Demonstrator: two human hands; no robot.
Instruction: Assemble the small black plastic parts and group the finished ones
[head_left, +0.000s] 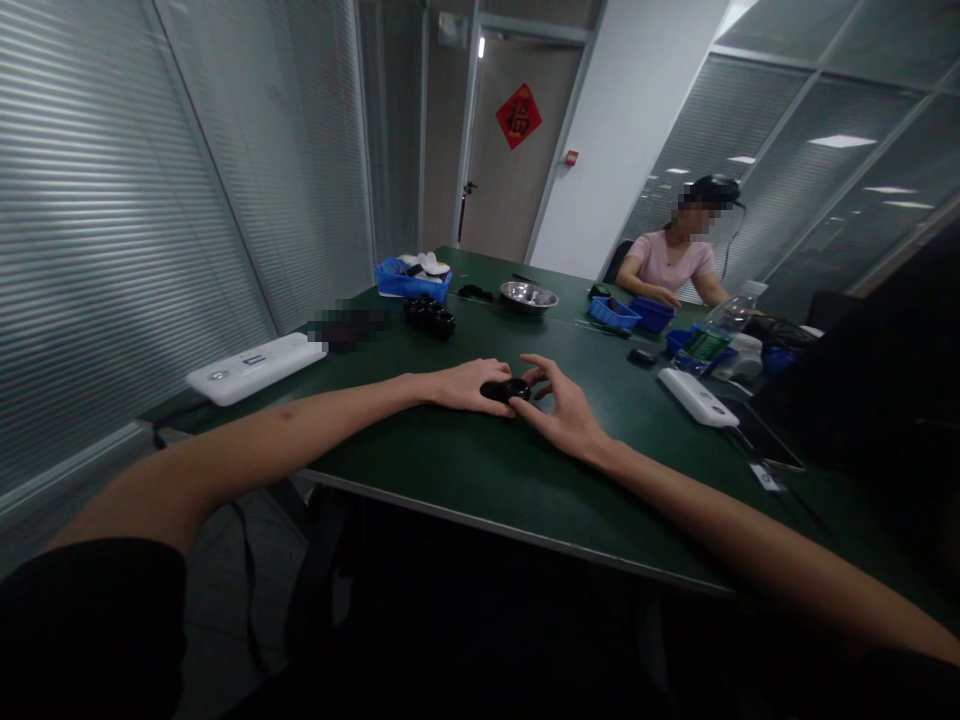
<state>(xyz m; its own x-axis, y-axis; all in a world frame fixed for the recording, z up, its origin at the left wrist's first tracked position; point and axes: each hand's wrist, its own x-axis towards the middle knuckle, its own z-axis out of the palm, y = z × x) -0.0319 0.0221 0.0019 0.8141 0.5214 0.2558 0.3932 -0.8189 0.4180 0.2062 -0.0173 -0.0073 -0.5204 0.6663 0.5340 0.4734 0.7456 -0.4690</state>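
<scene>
One black thing [495, 391] is low at the table [442, 460], with the left hand [465, 386] closed around its long end and the right hand [566, 412] pinching its round end, maybe to keep it steady, while other black things [430, 316] sit near the bowl [529, 299].

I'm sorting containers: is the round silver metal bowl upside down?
No, the round silver metal bowl sits on the green table with its open side facing up.

An office-like room: glass partitions with blinds [97, 200], ceiling panel lights [842, 141], a shared green worktable [420, 440].
</scene>
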